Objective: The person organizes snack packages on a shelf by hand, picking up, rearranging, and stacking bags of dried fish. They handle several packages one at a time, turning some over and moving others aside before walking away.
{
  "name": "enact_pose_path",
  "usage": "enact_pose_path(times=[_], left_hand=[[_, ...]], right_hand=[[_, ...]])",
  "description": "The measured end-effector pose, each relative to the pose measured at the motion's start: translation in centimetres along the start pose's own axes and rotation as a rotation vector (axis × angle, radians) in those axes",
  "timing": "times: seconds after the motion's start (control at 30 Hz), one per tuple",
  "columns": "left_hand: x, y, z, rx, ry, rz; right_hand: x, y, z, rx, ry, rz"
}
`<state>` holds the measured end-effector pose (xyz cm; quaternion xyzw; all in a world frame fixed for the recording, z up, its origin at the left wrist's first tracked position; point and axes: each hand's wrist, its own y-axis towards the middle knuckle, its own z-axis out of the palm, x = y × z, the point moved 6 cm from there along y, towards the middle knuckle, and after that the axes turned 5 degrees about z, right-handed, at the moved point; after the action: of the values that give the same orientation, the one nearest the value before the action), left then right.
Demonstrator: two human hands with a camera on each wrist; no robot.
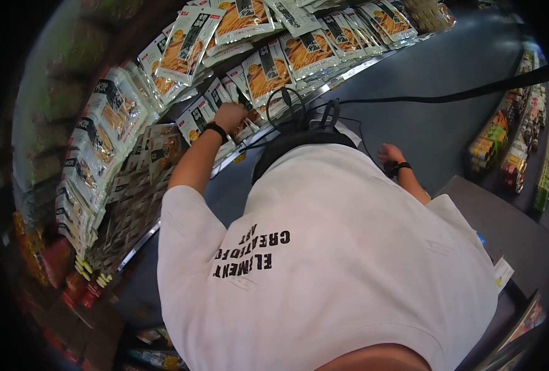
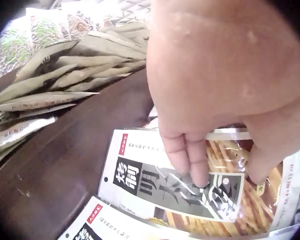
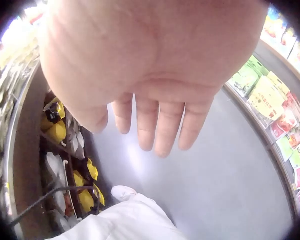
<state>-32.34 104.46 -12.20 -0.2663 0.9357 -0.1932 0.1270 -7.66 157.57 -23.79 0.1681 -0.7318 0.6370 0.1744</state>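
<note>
My left hand (image 1: 231,117) reaches into the front row of the shelf bin at the left. In the left wrist view its fingertips and thumb touch the printed face of a snack packet (image 2: 155,180), set apart from each other. This packet is white, with a grey-black label and a picture of golden strips. A second packet (image 2: 100,220) of the same print overlaps in front of it. Down at my right side hangs my right hand (image 3: 155,70), its fingers extended above the grey floor (image 3: 205,170), holding nothing.
More packets (image 1: 265,74) of this kind fill the slanted display (image 1: 348,77). Behind a dark divider (image 2: 65,165) lie stacked grey packets (image 2: 90,60). Across the aisle runs another shelf of colourful packs (image 3: 270,100). A black cable (image 1: 435,98) crosses the aisle side.
</note>
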Motion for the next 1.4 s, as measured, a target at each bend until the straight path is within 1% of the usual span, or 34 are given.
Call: enact_pose_path(times=[0.03,0.07,0.1,0.13,0.2,0.23,0.27,0.3,0.33,0.37,0.4,0.43,0.5,0.53,0.6,0.63,0.7,0.73,0.8,0.83,0.87,0.9,0.93,0.97,1.03,1.07,1.1,1.13,1.2,1.23,1.27,1.33,1.4], left_hand=[[-0.6,-0.1,-0.8,-0.050,-0.054,-0.048],[-0.6,0.2,-0.5,-0.042,-0.046,-0.036],[-0.5,0.7,0.1,-0.051,-0.047,-0.048],[-0.7,1.1,0.3,-0.062,-0.053,-0.062],[-0.4,2.1,0.4,-0.035,-0.085,-0.063],[-0.1,2.7,0.9,-0.015,-0.111,-0.094],[0.2,3.0,1.3,0.003,-0.136,-0.127],[0.4,3.6,1.3,-0.008,-0.135,-0.125],[0.5,4.0,1.4,-0.031,-0.145,-0.181],[0.5,4.2,1.7,-0.051,-0.162,-0.237],[0.5,4.5,1.9,-0.060,-0.176,-0.240],[0.6,4.7,1.8,-0.056,-0.188,-0.219],[0.3,4.3,1.0,-0.073,-0.235,-0.195],[0.3,4.2,0.9,0.034,-0.237,-0.207],[0.8,3.9,1.4,-0.083,-0.239,-0.314],[0.9,3.5,1.3,-0.087,-0.242,-0.329],[0.0,2.7,0.6,-0.165,-0.108,-0.178],[-0.1,2.2,0.4,-0.160,-0.109,-0.188],[-0.6,1.6,-0.6,-0.200,-0.064,-0.165],[-0.3,1.6,-0.1,-0.170,-0.071,-0.167],[0.0,1.4,-0.1,-0.168,-0.061,-0.170],[0.3,1.1,-0.1,-0.196,-0.115,-0.170],[0.4,0.6,-0.7,-0.222,-0.170,-0.168],[0.6,0.0,-1.0,-0.229,-0.262,-0.180],[0.7,-1.2,-1.9,-0.235,-0.269,-0.176],[0.7,-1.7,-2.1,-0.245,-0.283,-0.175],[1.0,-2.2,-1.7,-0.250,-0.336,-0.164],[1.3,-2.7,-1.8,-0.243,-0.330,-0.162],[1.1,-4.2,-2.8,-0.310,-0.460,-0.173],[1.1,-4.8,-3.3,-0.355,-0.506,-0.168],[1.0,-5.1,-3.7,-0.354,-0.509,-0.167],[1.0,-5.9,-5.5,-0.466,-0.496,-0.183],[0.3,-6.5,-6.3,-0.431,-0.512,-0.208]], right_hand=[[0.4,-0.3,0.0,-0.025,-0.089,-0.012],[0.9,-1.3,-0.2,-0.052,-0.180,-0.018],[3.7,-6.0,2.0,-0.276,0.246,0.164],[3.9,-6.6,2.8,-0.282,0.254,0.172],[4.4,-7.1,2.6,-0.358,0.259,0.135],[3.5,-6.9,2.1,-0.364,0.257,0.138],[2.7,-6.3,2.1,-0.285,0.313,0.126],[2.3,-5.5,2.0,-0.207,0.371,0.104],[1.9,-5.4,1.5,-0.216,0.367,0.101],[1.3,-5.5,1.0,-0.215,0.319,0.145],[0.9,-5.5,0.2,-0.213,0.266,0.185],[1.4,-6.0,-0.2,-0.218,0.248,0.185],[2.8,-7.9,-0.5,-0.295,0.237,0.231],[3.5,-8.4,-0.7,-0.289,0.218,0.234],[5.2,-8.2,-1.2,-0.284,0.205,0.219],[5.9,-8.0,-1.1,-0.276,0.192,0.212],[6.9,-7.6,-1.0,-0.314,0.133,0.188],[7.0,-6.8,-1.0,-0.305,0.128,0.188],[6.5,-4.1,-0.8,-0.144,0.145,0.144],[6.9,-4.4,0.1,-0.136,0.148,0.142],[8.3,-5.4,1.4,-0.180,0.150,0.121],[9.5,-6.3,2.4,-0.226,0.154,0.100],[9.8,-6.6,3.2,-0.223,0.162,0.098],[10.0,-6.7,3.7,-0.239,0.200,0.088],[8.8,-5.9,3.2,-0.252,0.246,0.088],[7.1,-3.7,2.5,-0.050,0.298,0.074],[6.1,-2.6,2.9,0.151,0.350,0.056],[6.0,-2.9,3.4,0.154,0.359,0.058],[5.1,-4.0,2.9,0.012,0.367,0.147],[5.1,-4.5,3.1,0.012,0.366,0.151],[5.0,-4.9,3.2,-0.010,0.379,0.166],[5.4,-5.7,3.5,-0.035,0.395,0.179],[5.8,-6.3,3.1,-0.147,0.274,0.164]])
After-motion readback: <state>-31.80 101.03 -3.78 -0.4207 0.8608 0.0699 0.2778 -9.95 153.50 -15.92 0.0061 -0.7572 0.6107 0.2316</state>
